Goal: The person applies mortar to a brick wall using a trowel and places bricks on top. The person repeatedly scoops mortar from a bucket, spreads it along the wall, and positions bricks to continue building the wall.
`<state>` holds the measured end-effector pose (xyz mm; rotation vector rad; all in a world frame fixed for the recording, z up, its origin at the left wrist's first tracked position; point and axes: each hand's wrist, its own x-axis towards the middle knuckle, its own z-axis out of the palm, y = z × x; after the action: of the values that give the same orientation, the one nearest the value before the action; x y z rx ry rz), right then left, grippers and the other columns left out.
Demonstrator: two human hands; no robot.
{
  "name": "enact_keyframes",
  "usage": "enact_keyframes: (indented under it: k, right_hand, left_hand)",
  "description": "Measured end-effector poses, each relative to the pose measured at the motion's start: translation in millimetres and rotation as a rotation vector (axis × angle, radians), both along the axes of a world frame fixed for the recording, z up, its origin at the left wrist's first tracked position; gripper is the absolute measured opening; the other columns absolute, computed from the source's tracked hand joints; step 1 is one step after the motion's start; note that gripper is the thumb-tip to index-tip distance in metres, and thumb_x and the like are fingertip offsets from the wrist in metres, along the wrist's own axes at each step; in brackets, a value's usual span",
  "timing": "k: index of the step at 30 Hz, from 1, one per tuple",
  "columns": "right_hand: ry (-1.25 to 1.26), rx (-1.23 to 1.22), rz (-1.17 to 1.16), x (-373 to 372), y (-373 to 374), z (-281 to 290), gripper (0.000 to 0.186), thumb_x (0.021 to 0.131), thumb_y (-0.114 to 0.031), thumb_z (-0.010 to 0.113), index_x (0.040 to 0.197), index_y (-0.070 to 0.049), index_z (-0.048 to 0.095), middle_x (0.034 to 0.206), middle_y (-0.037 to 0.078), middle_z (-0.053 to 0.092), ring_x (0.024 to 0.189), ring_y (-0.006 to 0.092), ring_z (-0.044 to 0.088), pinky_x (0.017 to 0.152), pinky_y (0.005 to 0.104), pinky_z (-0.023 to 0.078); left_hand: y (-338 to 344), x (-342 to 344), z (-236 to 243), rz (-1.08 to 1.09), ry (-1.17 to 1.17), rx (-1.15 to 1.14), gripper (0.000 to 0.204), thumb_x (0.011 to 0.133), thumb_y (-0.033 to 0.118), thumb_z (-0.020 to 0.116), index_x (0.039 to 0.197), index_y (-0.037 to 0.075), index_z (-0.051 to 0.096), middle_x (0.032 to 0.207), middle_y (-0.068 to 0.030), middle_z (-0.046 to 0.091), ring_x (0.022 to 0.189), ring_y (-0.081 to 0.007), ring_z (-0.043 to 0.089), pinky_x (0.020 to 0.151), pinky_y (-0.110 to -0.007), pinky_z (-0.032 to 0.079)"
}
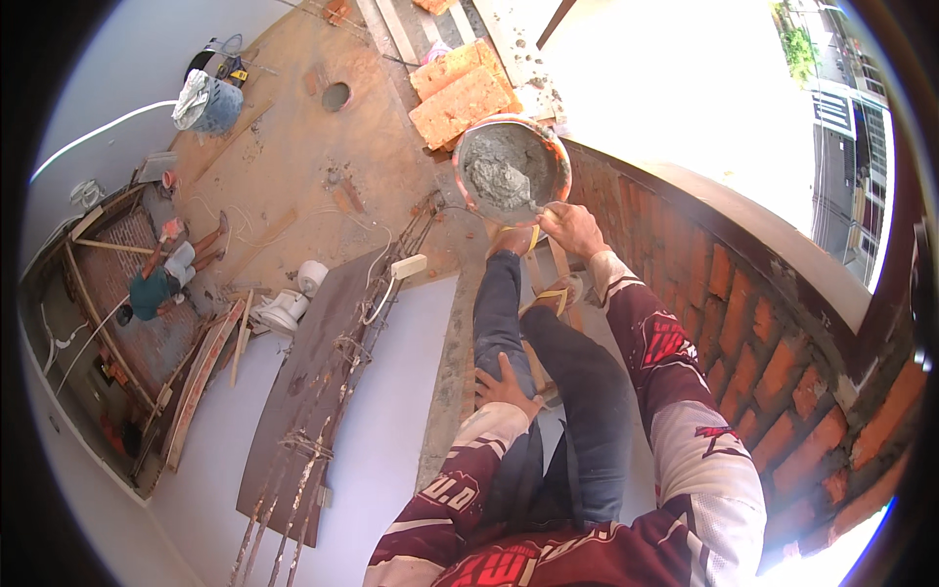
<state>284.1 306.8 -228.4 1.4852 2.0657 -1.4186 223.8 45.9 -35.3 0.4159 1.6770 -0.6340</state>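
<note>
A round tub [564, 164] with an orange-stained rim holds wet grey mortar [501, 157] in front of my feet. My right hand [575, 231] is closed at the tub's near rim. It grips what looks like a mortar-caked trowel [533, 207], its blade mostly buried in the mortar. My left hand [504, 388] rests on my left leg near the knee, fingers spread and holding nothing. Orange bricks [460, 106] lie stacked just beyond the tub.
A rough brick wall [753, 342] runs along my right. To the left are a brown board [303, 411] and long rebar [337, 401]. A bucket [215, 108] stands at the far left. Another person [156, 289] works lower down, near a wooden plank [203, 386].
</note>
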Motion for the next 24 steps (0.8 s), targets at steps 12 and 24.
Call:
enact_keyframes:
  k: [12,24]
  right_hand:
    - [0.133,-0.12,-0.252,85.5,-3.1,388.6,0.046,0.091,-0.045,0.065,0.118,-0.008,0.075,0.101,0.023,0.075,0.1,0.0422,0.071,0.089,0.0473,0.054]
    - [0.266,0.166,-0.473,234.6,-51.3,777.7,0.039,0.105,-0.035,0.06,0.121,0.0,0.072,0.085,0.007,0.07,0.075,0.0144,0.064,0.069,0.0327,0.054]
  left_hand:
    - [-4.1,-44.3,-2.5,0.028,-0.069,0.505,0.066,0.083,0.049,0.079,0.134,0.009,0.068,0.137,-0.0235,0.065,0.128,-0.0361,0.063,0.109,-0.044,0.048]
    - [15.2,-196.5,16.4,-0.197,-0.013,0.606,0.047,0.086,0.045,0.076,0.102,0.001,0.078,0.094,-0.0163,0.078,0.086,-0.0285,0.075,0.083,-0.042,0.058]
